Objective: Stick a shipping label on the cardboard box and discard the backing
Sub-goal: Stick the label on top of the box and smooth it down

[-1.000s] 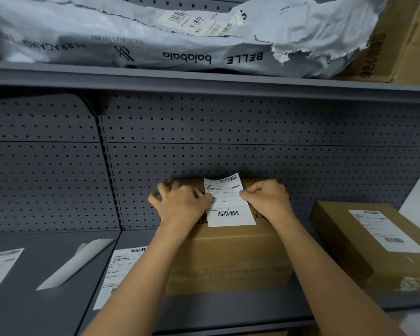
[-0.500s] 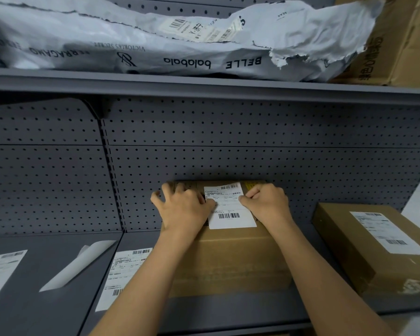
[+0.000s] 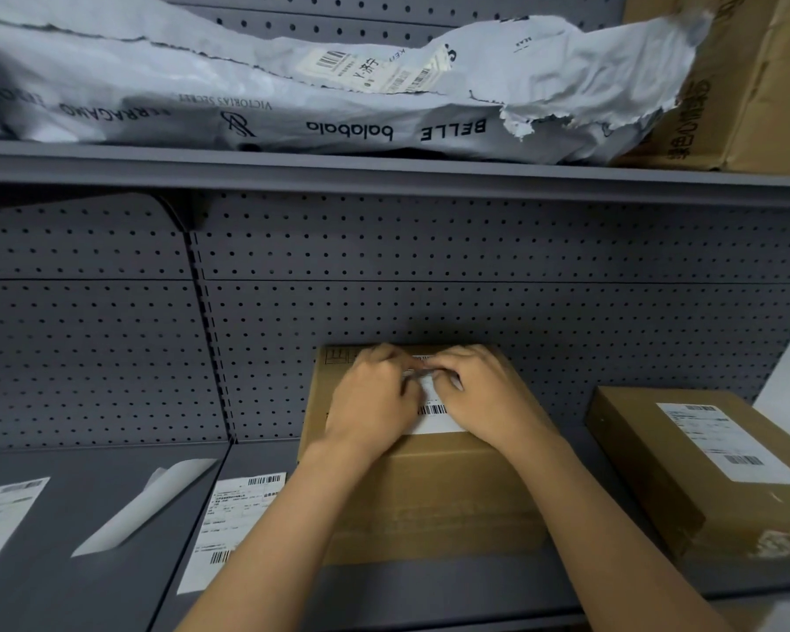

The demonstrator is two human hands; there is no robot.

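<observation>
A brown cardboard box (image 3: 429,494) stands on the grey shelf against the pegboard. A white shipping label (image 3: 434,415) with a barcode lies flat on its top. My left hand (image 3: 375,399) and my right hand (image 3: 480,394) both rest palm-down on the label, fingertips meeting near its far edge, and cover most of it. A curled white backing sheet (image 3: 142,508) lies on the shelf to the left of the box.
Another loose label (image 3: 233,517) lies on the shelf beside the box, and one more label (image 3: 1,517) at the far left. A second labelled box (image 3: 712,472) stands at the right. Grey mailer bags (image 3: 293,84) and a carton (image 3: 739,84) fill the upper shelf.
The label, held raised above the box a second ago, now lies flat on the box top. Both hands have moved inward over it until their fingers meet.
</observation>
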